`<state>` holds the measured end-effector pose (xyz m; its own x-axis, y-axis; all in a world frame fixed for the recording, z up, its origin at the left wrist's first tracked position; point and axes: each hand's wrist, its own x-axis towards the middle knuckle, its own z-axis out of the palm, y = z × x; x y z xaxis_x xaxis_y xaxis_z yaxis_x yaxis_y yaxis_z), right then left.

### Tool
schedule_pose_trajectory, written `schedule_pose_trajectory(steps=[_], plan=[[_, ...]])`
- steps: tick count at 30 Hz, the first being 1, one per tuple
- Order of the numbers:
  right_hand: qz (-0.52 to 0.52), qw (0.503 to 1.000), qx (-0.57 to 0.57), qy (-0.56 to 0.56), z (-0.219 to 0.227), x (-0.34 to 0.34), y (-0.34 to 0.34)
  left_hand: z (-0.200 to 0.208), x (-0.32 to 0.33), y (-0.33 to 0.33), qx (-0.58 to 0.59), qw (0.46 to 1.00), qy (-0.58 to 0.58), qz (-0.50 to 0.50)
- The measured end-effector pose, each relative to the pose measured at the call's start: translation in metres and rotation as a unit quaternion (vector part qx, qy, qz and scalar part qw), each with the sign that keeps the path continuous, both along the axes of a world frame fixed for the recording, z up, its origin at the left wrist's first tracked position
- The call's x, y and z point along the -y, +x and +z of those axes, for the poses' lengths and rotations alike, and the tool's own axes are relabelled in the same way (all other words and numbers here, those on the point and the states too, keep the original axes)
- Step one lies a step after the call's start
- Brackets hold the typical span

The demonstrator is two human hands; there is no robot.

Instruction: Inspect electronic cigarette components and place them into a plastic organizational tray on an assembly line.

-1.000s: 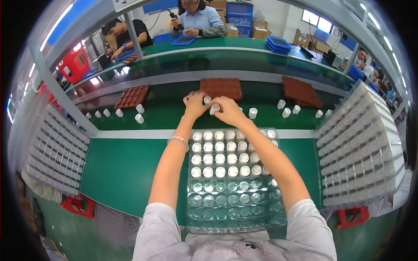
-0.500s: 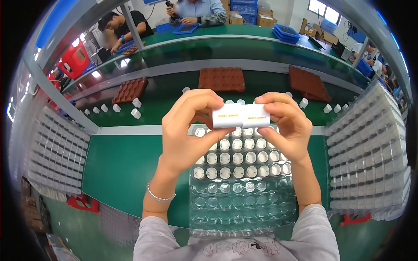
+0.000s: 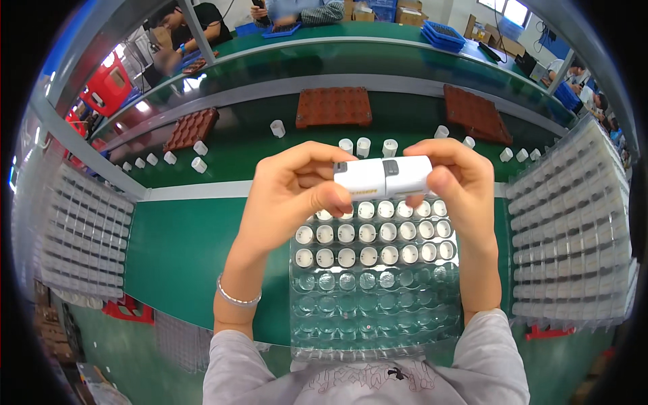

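Observation:
Two white cylindrical pieces are held level, end to end, above a transparent plastic tray point(image 3: 317, 325). Between thumb and fingers, my left hand point(image 3: 283, 192) grips the left white cylindrical piece point(image 3: 361, 178). My right hand point(image 3: 466, 182) grips the right white cylindrical piece point(image 3: 410, 174) the same way. Each piece shows a dark grey patch on its upper side, and yellow print shows low on the left one. Their inner ends meet at a thin seam; whether they are joined I cannot tell. Below, round white cups point(image 3: 367, 256) stand open-end up in the tray's farther rows.
Stacks of filled transparent trays rise at the left point(image 3: 88, 233) and right point(image 3: 567, 229). Beyond my hands, several loose white pieces point(image 3: 277, 128) stand on the green bench, near a brown pocketed block point(image 3: 334, 107). Co-workers sit at the far bench point(image 3: 385, 50).
Both pieces have turned about their long axis: the yellow print has moved down and the dark patches now show. My hands have shifted slightly apart, and the view has tilted downward.

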<state>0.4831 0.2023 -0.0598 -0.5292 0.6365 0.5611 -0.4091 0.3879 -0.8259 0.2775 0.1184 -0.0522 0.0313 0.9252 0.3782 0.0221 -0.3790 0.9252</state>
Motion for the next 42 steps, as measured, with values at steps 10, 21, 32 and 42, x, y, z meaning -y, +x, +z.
schedule_pose_trajectory(steps=[10, 21, 32, 42], plan=[[0.008, 0.986, 0.038, -0.159, -0.005, 0.000, -0.005, -0.016, -0.011, -0.007, 0.086, 0.989, -0.086, -0.088], [0.106, 0.948, -0.051, -0.294, -0.008, 0.010, -0.015, -0.005, 0.005, 0.022, -0.389, 0.881, 0.260, 0.068], [0.029, 0.983, -0.033, -0.180, -0.014, 0.015, -0.016, -0.002, 0.011, 0.016, -0.168, 0.976, 0.136, 0.022], [-0.039, 0.997, 0.000, 0.066, -0.016, 0.015, -0.013, -0.002, 0.009, 0.004, -0.127, 0.951, 0.280, 0.042]])
